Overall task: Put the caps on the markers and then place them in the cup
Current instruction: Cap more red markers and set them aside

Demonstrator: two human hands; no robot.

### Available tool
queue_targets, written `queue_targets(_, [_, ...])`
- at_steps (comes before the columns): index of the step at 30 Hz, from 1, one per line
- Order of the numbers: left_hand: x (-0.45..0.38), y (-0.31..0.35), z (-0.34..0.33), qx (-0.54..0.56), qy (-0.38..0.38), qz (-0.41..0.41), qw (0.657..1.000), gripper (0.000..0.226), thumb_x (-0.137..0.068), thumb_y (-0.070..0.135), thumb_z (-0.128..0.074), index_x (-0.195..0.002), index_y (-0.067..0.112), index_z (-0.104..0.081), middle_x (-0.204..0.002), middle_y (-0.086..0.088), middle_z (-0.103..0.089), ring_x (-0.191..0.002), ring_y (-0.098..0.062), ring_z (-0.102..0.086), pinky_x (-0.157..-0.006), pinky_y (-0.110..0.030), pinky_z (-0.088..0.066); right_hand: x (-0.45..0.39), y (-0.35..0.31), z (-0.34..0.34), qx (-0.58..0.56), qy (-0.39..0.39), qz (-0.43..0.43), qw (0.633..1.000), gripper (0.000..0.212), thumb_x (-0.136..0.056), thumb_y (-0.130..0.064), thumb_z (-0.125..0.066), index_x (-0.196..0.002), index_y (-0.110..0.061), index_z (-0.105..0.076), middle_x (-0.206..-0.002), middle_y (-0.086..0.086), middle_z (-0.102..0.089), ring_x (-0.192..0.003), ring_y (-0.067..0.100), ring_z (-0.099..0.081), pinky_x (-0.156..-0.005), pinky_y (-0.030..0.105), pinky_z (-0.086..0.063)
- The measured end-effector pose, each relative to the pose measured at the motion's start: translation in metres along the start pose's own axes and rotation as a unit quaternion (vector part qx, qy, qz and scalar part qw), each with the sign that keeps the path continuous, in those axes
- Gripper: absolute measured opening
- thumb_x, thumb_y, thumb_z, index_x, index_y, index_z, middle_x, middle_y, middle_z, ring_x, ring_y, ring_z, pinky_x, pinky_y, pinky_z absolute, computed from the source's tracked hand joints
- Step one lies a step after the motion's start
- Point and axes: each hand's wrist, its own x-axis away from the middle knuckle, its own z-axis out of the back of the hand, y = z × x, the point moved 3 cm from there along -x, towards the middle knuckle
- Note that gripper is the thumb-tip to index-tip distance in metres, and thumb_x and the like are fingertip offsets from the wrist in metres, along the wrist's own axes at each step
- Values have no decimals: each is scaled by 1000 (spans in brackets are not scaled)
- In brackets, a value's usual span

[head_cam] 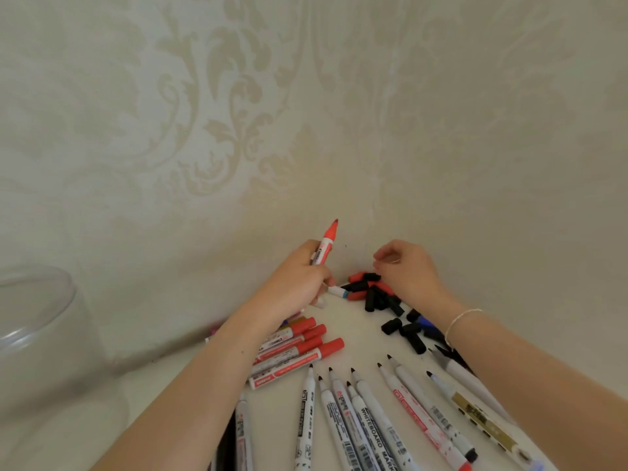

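My left hand (295, 283) grips an uncapped red marker (327, 241), tip pointing up and away. A second white marker with a blue band (339, 293) pokes out from under that hand toward the caps. My right hand (406, 268) hovers with curled fingers just behind a pile of loose red and black caps (372, 292); I see nothing held in it. Several capped red markers (299, 345) lie below my left wrist. A row of uncapped markers (360, 402) fans across the near table. The clear cup (37, 321) stands at the far left.
More black caps (404, 329) and a blue one (424, 322) lie scattered beside my right wrist. A gold-patterned pen (482, 419) lies at the right. The patterned cream wall (306, 130) rises directly behind the white table (356, 334).
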Motion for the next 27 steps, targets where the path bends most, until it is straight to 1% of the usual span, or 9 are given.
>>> queue_targets(2, [-1,2,3,21,3,-2,1000,24,-97,13,-45,-119,17,-54,-74,-6,-52,-39,-4,-41,-38,-17,-36,-8,11,-13,110,-83,4,990,29,-87,8,-44,-96,-12,-62,-89,-2,-65,-70,13,-61,-56,10,-47])
queue_targets(4, [-1,3,4,19,7,-7,1000,24,-100,29,-43,-116,20,-58,-69,-3,-49,-38,-3,-39,-38,-16,-35,-13,19,-27,241,-151,26,958,28,-88,-1,-51,-109,-12,-66,-112,4,-65,-91,22,-62,-74,22,-50])
queue_targets(6, [-1,3,5,12,6,-15,1000,28,-100,36,-41,-116,21,-59,-67,-2,-48,-36,-1,-38,-37,-14,-34,-18,23,-34,315,-163,48,934,31,-89,-10,-56,-119,-14,-64,-121,7,-60,-104,26,-58,-88,31,-49])
queue_targets(9, [0,4,8,-2,-1,-19,1000,29,-101,37,-40,-116,22,-61,-68,-2,-49,-34,-1,-38,-37,-13,-34,-25,24,-33,310,-146,27,939,23,-86,-6,-59,-107,-12,-65,-112,-1,-62,-97,23,-59,-80,28,-49])
queue_targets(11, [0,4,11,-12,2,-20,1000,29,-101,38,-40,-115,23,-61,-68,-1,-50,-35,0,-39,-37,-13,-34,-25,24,-31,340,-156,14,927,28,-87,-1,-56,-111,-13,-63,-113,1,-62,-98,23,-58,-72,24,-43])
queue_targets(14, [-1,4,14,-26,6,-24,999,28,-100,39,-40,-114,27,-62,-66,2,-51,-37,1,-39,-40,-14,-33,-26,28,-29,373,-146,12,916,36,-88,1,-51,-119,-15,-61,-121,10,-59,-101,26,-58,-72,25,-41])
queue_targets(17, [-2,2,16,-35,7,-27,999,28,-100,40,-40,-114,28,-62,-65,3,-52,-38,0,-39,-43,-17,-32,-31,30,-31,365,-144,-5,920,35,-86,1,-53,-115,-17,-63,-115,11,-61,-83,22,-54,-71,27,-47])
queue_targets(22, [-3,1,22,-34,4,-26,999,28,-100,41,-40,-114,30,-62,-66,3,-52,-38,-1,-39,-43,-18,-33,-38,34,-37,395,-149,4,906,27,-89,-6,-51,-110,-16,-62,-100,4,-60,-82,21,-55,-68,30,-46])
queue_targets(27, [-5,0,24,-16,1,-26,1000,25,-100,40,-42,-110,30,-63,-63,3,-52,-37,-3,-38,-44,-21,-32,-60,31,-33,312,-95,-3,945,24,-83,-7,-51,-99,-13,-67,-99,6,-65,-88,24,-63,-80,35,-55])
